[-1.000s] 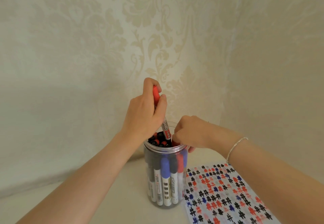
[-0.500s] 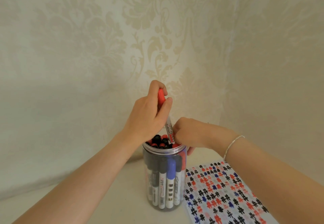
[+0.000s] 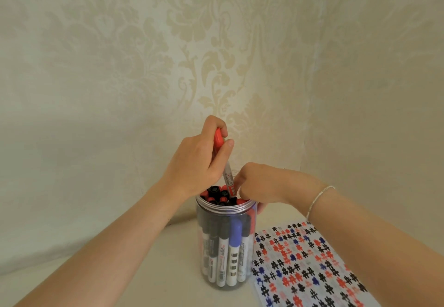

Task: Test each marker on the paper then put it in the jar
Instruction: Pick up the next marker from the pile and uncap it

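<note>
A clear plastic jar stands on the pale table, packed with several upright black, red and blue markers. My left hand grips a red marker by its red cap, tilted, with its lower end down among the caps at the jar's mouth. My right hand sits on the right side of the rim. Its fingers curl over into the mouth beside the marker's barrel and its thumb is outside the wall. The test paper, covered with black, red and blue hash marks, lies flat right of the jar.
Patterned cream wallpaper forms a corner just behind the jar. The table surface runs left of and in front of the jar. A thin silver bracelet is on my right wrist.
Almost nothing: the red marker stays at the jar's mouth in my left hand, perhaps a little lower, and my right hand stays on the rim. The view shifted slightly.
</note>
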